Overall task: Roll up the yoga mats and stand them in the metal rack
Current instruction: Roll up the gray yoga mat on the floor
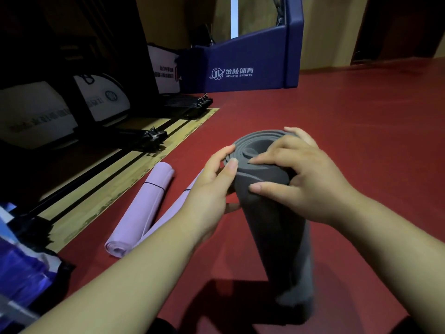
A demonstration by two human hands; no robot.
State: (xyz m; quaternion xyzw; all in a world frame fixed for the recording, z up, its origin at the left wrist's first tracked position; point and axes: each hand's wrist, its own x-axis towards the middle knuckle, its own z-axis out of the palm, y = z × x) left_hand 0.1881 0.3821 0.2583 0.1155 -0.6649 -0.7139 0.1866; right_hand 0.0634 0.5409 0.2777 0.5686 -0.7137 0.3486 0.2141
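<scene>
A rolled grey yoga mat (277, 225) stands upright on the red floor in front of me, its spiral top end facing the camera. My left hand (209, 186) grips the roll's upper left side, thumb on the rim. My right hand (301, 174) curls over the top right of the roll, fingers pressing its outer layers. Two rolled lilac mats lie on the floor to the left: one (142, 208) bound with a dark band, the other (173, 213) partly hidden behind my left forearm. No metal rack is clearly visible.
A blue padded sports base (240, 68) stands at the back. Dark folded equipment (149, 138) and white boards (101, 97) sit on a wooden strip (134, 169) along the left. A blue bag (21, 266) lies at the lower left. Red floor (361, 116) spreads to the right.
</scene>
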